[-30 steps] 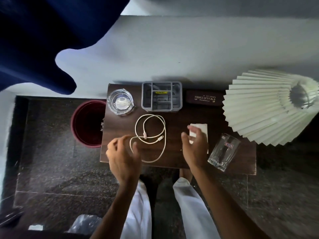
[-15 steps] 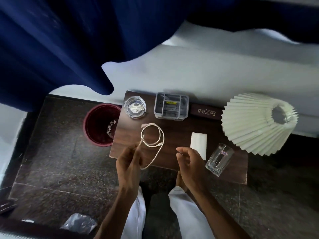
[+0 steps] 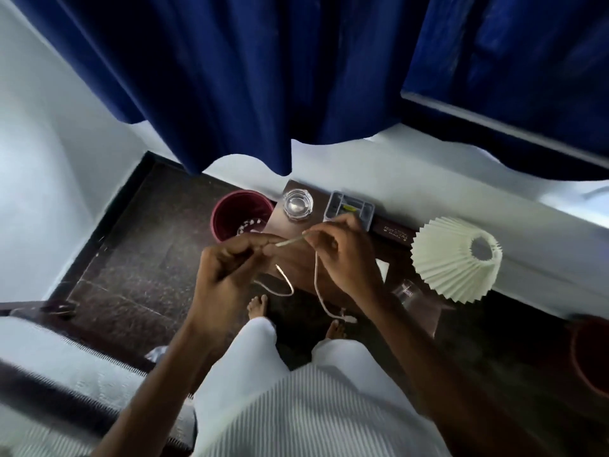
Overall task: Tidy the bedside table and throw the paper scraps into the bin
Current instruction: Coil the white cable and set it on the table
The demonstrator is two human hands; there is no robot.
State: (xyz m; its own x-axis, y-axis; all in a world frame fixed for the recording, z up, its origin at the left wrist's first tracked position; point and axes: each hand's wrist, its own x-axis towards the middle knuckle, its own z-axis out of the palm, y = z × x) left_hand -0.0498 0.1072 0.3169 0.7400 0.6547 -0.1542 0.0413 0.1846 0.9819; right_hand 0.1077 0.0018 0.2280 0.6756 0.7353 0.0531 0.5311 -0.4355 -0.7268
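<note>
A white charging cable (image 3: pixel 318 278) is lifted above the dark wooden bedside table (image 3: pixel 280 217). My left hand (image 3: pixel 230 268) pinches one stretch of it and my right hand (image 3: pixel 346 258) pinches another, with a short taut piece between them. Two loose ends hang down, one with a plug near my feet. The maroon bin (image 3: pixel 240 212) stands on the floor left of the table, with pale scraps inside. A corner of the folded white paper (image 3: pixel 383 270) shows beyond my right hand. My hands hide most of the tabletop.
On the table stand a glass ashtray (image 3: pixel 297 204), a grey organiser tray (image 3: pixel 349 211), a dark glasses case (image 3: pixel 393 232), a drinking glass (image 3: pixel 407 291) and a pleated white lampshade (image 3: pixel 456 258). Blue curtains hang above. A bed edge (image 3: pixel 66 367) lies at lower left.
The cable has left the table and now hangs between both hands. My right hand moved off the white paper onto the cable. The camera rose and pulled back.
</note>
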